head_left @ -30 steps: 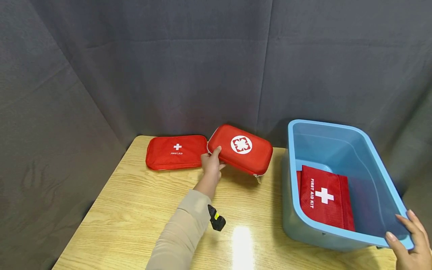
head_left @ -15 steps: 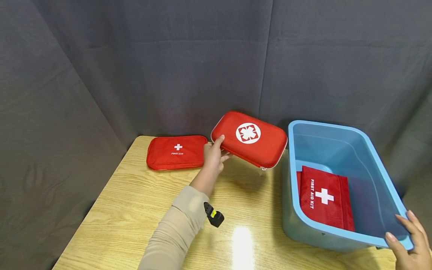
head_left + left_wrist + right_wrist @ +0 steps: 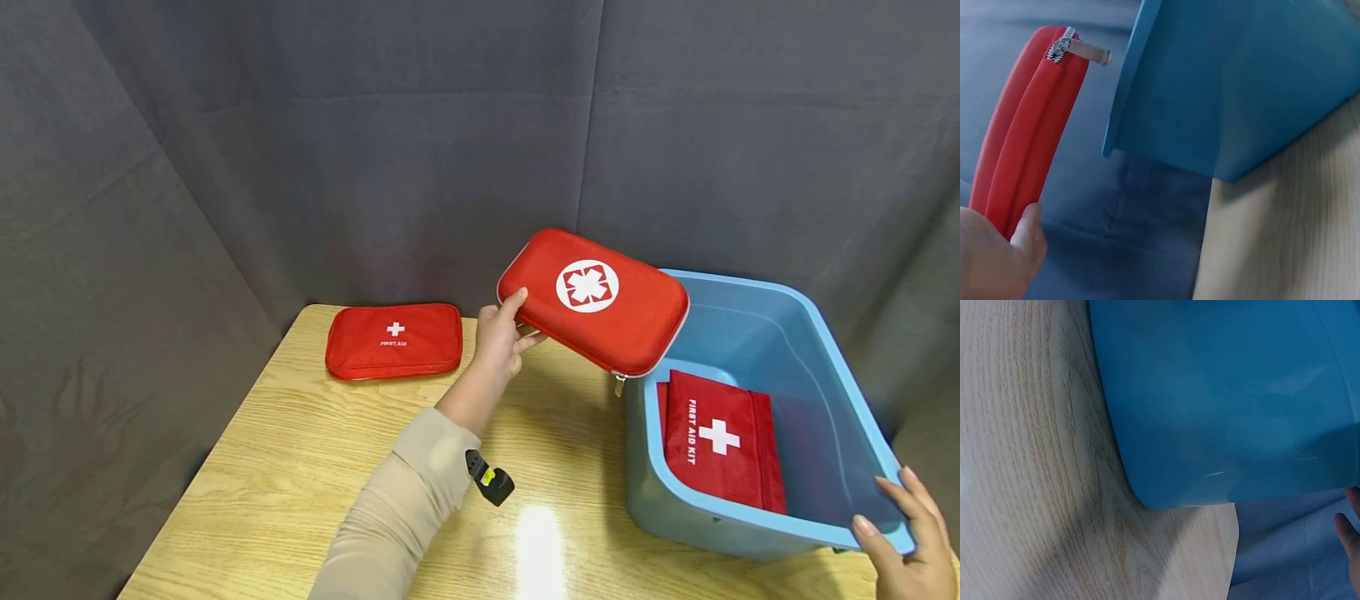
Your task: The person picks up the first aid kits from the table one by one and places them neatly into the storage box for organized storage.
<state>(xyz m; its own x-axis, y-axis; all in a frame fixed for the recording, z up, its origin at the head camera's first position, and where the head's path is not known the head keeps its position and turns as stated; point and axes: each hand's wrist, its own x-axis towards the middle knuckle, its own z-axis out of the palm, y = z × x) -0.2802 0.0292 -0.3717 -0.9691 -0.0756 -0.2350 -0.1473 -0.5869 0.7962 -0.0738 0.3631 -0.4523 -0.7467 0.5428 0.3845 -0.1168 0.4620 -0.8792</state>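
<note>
My left hand [image 3: 501, 340] grips a red zippered first-aid case [image 3: 641, 312] by its left end, thumb on top. The case is lifted off the table and tilted, its right end over the left rim of the blue bin [image 3: 750, 325]. In the left wrist view, the case's zip pull [image 3: 1088, 51] hangs toward the bin wall [image 3: 1179, 94]. Inside the bin lies a dark red first-aid pouch [image 3: 686, 450], with part of another red thing showing at its left. My right hand [image 3: 918, 542] holds the bin's front right corner; the right wrist view shows few of its fingers [image 3: 1349, 534].
A flat red first-aid bag [image 3: 393, 354] lies at the back left of the wooden table [image 3: 300, 483]. Grey curtain [image 3: 450, 150] hangs behind and at both sides. A black wrist camera [image 3: 491, 479] sits on my left sleeve.
My left hand has raised the first-aid case from the table and carried it right, toward the bin. My right hand stays at the bin's corner.
</note>
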